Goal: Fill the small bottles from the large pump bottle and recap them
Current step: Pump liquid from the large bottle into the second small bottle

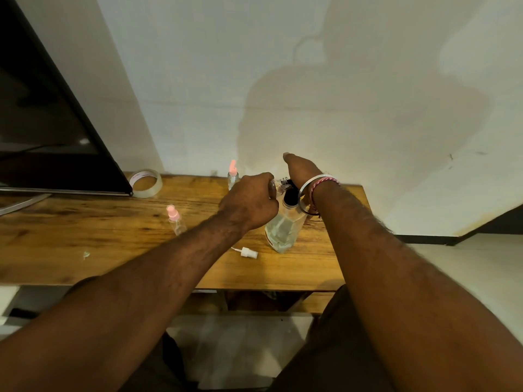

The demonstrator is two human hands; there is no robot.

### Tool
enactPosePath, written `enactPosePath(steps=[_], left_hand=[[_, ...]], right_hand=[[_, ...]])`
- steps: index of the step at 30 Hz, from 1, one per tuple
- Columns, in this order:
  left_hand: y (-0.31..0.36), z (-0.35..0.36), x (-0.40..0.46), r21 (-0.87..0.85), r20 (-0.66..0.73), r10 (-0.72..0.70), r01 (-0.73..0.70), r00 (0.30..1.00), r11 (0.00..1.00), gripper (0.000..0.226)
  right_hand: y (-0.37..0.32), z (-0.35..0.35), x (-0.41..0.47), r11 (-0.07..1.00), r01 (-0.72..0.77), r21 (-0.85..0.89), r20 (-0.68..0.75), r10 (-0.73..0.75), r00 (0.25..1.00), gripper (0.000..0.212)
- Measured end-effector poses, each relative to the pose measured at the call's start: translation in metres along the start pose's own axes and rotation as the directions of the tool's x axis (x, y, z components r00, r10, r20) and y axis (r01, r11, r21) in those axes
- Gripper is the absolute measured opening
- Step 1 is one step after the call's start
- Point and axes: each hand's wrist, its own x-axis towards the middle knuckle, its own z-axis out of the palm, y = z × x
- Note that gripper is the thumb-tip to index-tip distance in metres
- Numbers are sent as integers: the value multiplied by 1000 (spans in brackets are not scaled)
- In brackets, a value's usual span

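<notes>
While our left hand [249,202] curls round a small clear bottle [276,186] and holds it up at the black pump head [290,197] of the large pump bottle [281,232] standing on the desk [99,222], our right hand [304,169] lies over the pump from above, its fingers hidden, so we cannot tell how they sit. Two small pink-capped bottles [175,219] [233,176] stand upright further left, a loose white spray cap [246,252] lies just in front of the large bottle, and a tape roll [146,183] rests by the dark screen [48,114].
</notes>
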Motion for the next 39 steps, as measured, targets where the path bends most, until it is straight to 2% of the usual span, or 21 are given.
enactPosePath(steps=[11, 21, 24, 26, 28, 30, 34, 39], left_hand=[[-3, 7, 0, -2, 18, -22, 22, 1000, 1000, 14], [-3, 8, -1, 1, 33, -26, 26, 999, 1000, 16], [-2, 7, -3, 10, 35, -29, 29, 999, 1000, 15], [-2, 5, -3, 13, 38, -29, 28, 999, 1000, 14], [-2, 3, -3, 7, 31, -26, 26, 999, 1000, 13], [-2, 1, -2, 5, 20, -19, 18, 1000, 1000, 11], [0, 0, -2, -3, 21, -17, 18, 1000, 1000, 10], [0, -1, -2, -3, 18, -19, 19, 1000, 1000, 10]], right_hand=[[8, 5, -2, 985, 20, -172, -78, -34, 996, 39], [13, 7, -2, 941, 79, -329, -131, -128, 983, 28], [14, 7, -3, 966, 55, -254, -129, -90, 988, 21], [11, 5, -5, 970, 62, -236, -98, -87, 991, 33], [7, 1, -4, 995, 28, -96, -69, -35, 997, 43], [3, -2, -5, 1000, 11, -2, -21, -11, 1000, 42], [7, -3, -4, 999, 43, -14, -12, -43, 999, 28], [2, -1, 0, 996, 44, -79, 8, -43, 999, 45]])
